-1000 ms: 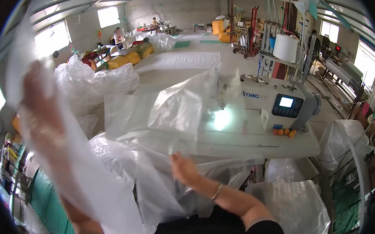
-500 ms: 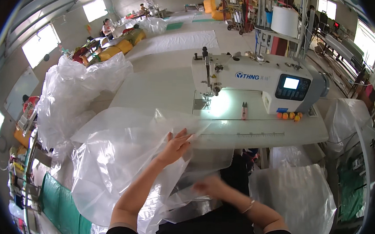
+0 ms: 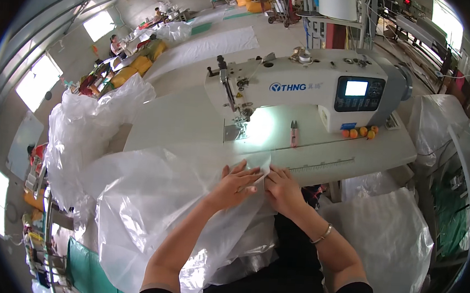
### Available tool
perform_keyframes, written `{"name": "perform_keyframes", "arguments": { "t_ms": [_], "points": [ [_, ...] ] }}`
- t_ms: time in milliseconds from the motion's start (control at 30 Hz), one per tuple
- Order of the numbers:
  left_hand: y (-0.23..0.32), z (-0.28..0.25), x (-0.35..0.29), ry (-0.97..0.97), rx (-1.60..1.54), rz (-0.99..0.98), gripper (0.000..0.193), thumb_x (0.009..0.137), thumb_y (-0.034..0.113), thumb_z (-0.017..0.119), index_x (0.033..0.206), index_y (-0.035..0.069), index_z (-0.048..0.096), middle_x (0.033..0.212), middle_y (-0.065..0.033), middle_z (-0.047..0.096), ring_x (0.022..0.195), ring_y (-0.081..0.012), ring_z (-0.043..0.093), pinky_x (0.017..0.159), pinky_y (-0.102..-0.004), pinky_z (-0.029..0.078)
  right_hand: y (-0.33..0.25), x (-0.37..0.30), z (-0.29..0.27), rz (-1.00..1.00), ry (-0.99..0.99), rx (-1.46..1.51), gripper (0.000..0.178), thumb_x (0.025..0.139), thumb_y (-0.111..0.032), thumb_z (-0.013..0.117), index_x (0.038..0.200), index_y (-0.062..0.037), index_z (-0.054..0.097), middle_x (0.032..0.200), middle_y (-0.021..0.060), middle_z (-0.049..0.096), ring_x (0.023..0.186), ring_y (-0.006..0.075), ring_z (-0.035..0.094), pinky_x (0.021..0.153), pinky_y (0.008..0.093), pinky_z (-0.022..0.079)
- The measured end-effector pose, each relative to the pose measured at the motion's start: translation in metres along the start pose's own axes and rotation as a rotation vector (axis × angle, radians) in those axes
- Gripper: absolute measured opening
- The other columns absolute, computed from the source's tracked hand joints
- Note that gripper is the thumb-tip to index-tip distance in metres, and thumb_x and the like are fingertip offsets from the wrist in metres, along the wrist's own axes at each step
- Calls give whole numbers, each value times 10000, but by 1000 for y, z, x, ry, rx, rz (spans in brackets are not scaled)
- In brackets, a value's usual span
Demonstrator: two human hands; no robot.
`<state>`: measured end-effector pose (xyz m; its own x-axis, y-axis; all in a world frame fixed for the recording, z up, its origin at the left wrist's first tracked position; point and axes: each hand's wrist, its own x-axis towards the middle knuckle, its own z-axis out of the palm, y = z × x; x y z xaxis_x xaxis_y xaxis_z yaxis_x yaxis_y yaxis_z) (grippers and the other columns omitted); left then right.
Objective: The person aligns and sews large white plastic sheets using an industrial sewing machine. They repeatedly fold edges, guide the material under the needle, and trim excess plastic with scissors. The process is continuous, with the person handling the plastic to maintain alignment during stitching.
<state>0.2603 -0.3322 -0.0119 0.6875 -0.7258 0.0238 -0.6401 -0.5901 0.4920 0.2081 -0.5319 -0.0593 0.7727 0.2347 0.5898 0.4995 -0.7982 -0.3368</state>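
The clear plastic sheet (image 3: pixel 144 200) spills over the front of the desk (image 3: pixel 171 117) toward the person's lap; a second ago much of it was held up in front of the sewing machine, and now its far part lies down. Just beyond, the right hand (image 3: pixel 286 192), low and apart half a second ago, has come up beside the left hand (image 3: pixel 233 189). The left lies open on the sheet, fingers loosely spread, gripping nothing. The right has its fingers bent at the raised, folded edge; whether it pinches the plastic cannot be told. I judge that both hands are now free to handle that edge together. Farther back, the pink-handled snips (image 3: pixel 294 137) lie apart from the sheet, under the sewing machine (image 3: pixel 304 89), whose lamp shines on the desk.
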Motion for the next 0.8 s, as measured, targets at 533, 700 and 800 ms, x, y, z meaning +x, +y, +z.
{"name": "perform_keyframes", "arguments": {
  "t_ms": [533,700,800],
  "points": [
    [-13,-5,78,403,314,-11,517,759,214,762,1210,52,567,1122,-130,619,1051,-312,565,934,-405,423,45,76,4,292,-58,-105,313,725,-246,794,892,-27,645,900,103,618,888,266,615,740,363,512],
    [-30,-28,85,205,57,-53,292,783,268,736,1001,85,669,950,-97,668,949,-280,594,1041,-533,297,42,66,16,476,200,622,309,735,-186,799,907,5,628,771,69,636,655,169,596,613,312,485],
    [-13,-45,75,228,-26,-78,218,791,287,728,848,78,703,839,-97,666,849,-276,608,1039,-510,294,24,61,9,620,279,852,276,761,-134,778,943,11,629,712,49,619,599,103,546,559,266,450]
  ]
}}
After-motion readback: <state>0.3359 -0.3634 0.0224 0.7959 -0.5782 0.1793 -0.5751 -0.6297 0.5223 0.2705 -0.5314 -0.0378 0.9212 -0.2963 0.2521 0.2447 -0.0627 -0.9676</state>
